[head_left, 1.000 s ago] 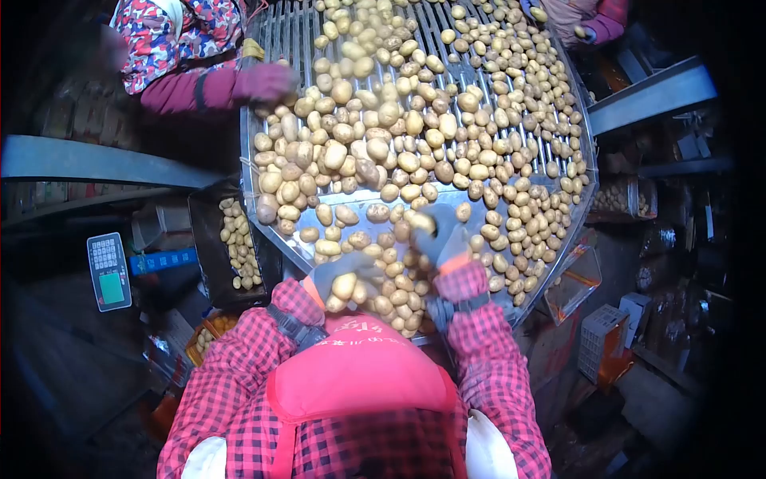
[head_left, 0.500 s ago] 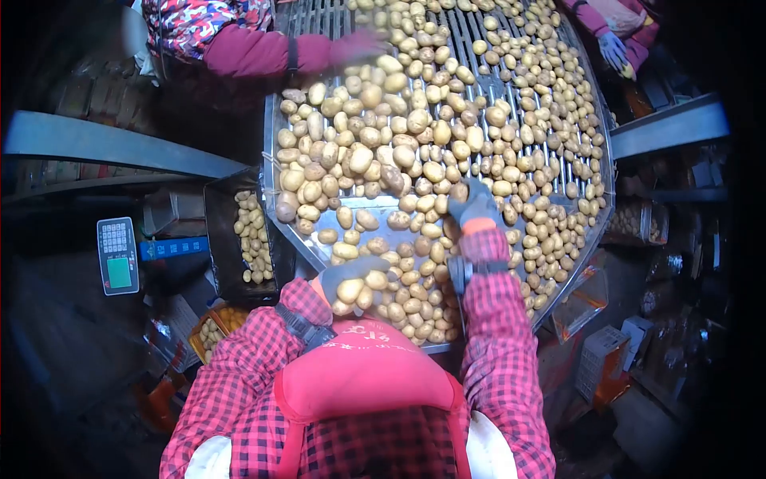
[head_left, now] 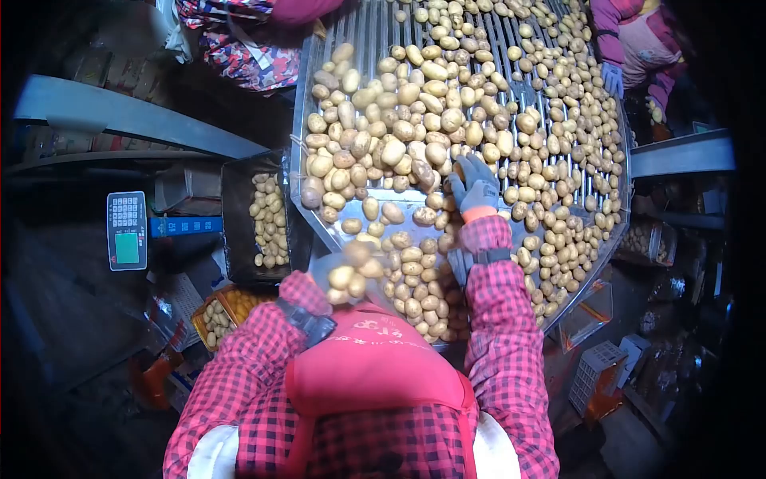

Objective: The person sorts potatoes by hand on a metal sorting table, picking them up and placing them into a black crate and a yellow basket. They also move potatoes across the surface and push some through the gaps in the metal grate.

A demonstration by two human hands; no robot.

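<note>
Potatoes [head_left: 403,130] cover the slatted metal sorting table [head_left: 339,36] in front of me. My left hand [head_left: 324,270], in a grey glove and smeared by motion, cradles several potatoes [head_left: 351,276] near the table's front left edge. My right hand [head_left: 476,185], also gloved, rests among the potatoes near the middle. Its fingers are stretched out and apart, with nothing seen gripped. Between my arms, more potatoes [head_left: 415,279] lie packed at the near end. A bare metal plate [head_left: 351,209] shows left of my right hand.
A black bin [head_left: 239,215] with potatoes stands left of the table, beside a scale display [head_left: 128,231]. Below it is a yellow crate [head_left: 215,319] of potatoes. Co-workers [head_left: 255,48] [head_left: 642,48] stand at the far left and far right. Metal beams [head_left: 144,116] flank the table.
My view has shifted, so the table sits further right. My right hand's fingers have spread out. My left hand still carries potatoes, now more blurred. The left co-worker's arm has drawn back from the potatoes.
</note>
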